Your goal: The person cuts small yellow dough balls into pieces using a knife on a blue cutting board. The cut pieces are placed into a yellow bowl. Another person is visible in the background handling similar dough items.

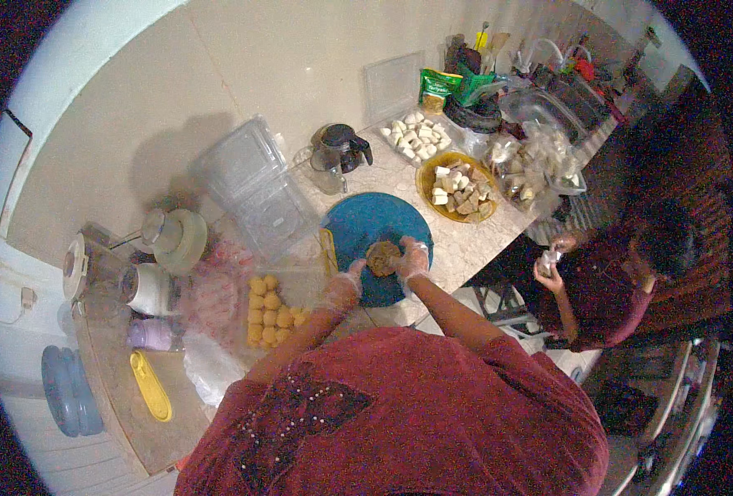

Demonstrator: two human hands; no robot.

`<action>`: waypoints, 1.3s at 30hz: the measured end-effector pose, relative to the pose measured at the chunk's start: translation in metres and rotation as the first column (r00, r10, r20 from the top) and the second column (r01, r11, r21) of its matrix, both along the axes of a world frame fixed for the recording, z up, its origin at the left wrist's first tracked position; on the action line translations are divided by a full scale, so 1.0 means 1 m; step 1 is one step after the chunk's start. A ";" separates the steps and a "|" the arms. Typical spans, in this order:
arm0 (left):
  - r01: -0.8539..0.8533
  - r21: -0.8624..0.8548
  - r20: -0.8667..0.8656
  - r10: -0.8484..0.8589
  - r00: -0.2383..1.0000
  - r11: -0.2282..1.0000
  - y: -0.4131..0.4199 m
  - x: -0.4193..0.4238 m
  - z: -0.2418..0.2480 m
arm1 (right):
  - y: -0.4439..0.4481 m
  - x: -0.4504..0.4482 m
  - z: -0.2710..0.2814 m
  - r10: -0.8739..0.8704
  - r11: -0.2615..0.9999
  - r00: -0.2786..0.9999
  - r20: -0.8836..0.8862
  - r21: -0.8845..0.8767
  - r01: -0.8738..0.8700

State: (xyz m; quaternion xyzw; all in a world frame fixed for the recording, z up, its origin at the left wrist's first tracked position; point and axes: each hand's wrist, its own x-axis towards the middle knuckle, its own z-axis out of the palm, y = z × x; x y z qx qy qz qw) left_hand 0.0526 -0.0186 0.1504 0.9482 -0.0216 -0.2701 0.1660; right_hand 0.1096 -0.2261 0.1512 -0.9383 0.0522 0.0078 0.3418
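Observation:
A flat, round brown piece of food (382,258), perhaps dough or a patty, is over a round blue board (366,214). My right hand (413,259), in a clear plastic glove, grips its right edge, thumb towards the middle. On the other side my left hand (346,286), also gloved, has its fingertips close to the left edge; whether they press on it is unclear. Left of the board, a clear plastic container (301,277) holds rows of round orange-yellow balls (270,304), partly covered by my left forearm.
Behind the board are a glass pot (335,152), white pieces in a tray (419,136) and an amber bowl (425,180) of white and brown pieces. A co-worker's hands (551,263) hold something small at right. A yellow tool (150,385) lies left.

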 end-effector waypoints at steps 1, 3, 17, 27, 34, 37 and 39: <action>-0.030 -0.059 0.058 0.033 0.998 0.998 -0.009 -0.003 0.006 | 0.003 -0.007 0.004 -0.014 0.999 1.000 0.026 -0.031 0.015; -0.036 -0.129 0.115 0.050 0.992 0.991 -0.018 -0.011 0.012 | 0.004 -0.020 0.010 0.127 0.992 0.992 0.025 0.009 -0.127; 0.040 -0.054 0.106 -0.034 0.994 0.998 -0.040 -0.012 0.024 | 0.015 -0.032 0.038 0.187 0.981 0.975 -0.117 -0.018 -0.191; 0.073 0.053 0.139 -0.080 0.987 0.996 -0.035 -0.010 0.020 | 0.022 -0.048 0.057 0.156 0.985 0.985 -0.070 -0.064 -0.161; 0.156 0.142 0.355 -0.197 0.914 0.977 -0.034 -0.018 -0.004 | 0.023 -0.035 0.004 0.107 0.993 0.994 -0.015 -0.048 -0.107; 0.183 0.097 0.414 -0.207 0.886 0.978 -0.032 -0.014 -0.009 | 0.020 -0.032 0.001 0.192 0.970 0.980 -0.047 -0.140 -0.197; 0.185 0.048 0.412 -0.188 0.892 0.982 -0.031 -0.011 -0.007 | 0.019 -0.033 0.006 0.188 0.973 0.982 -0.019 -0.132 -0.189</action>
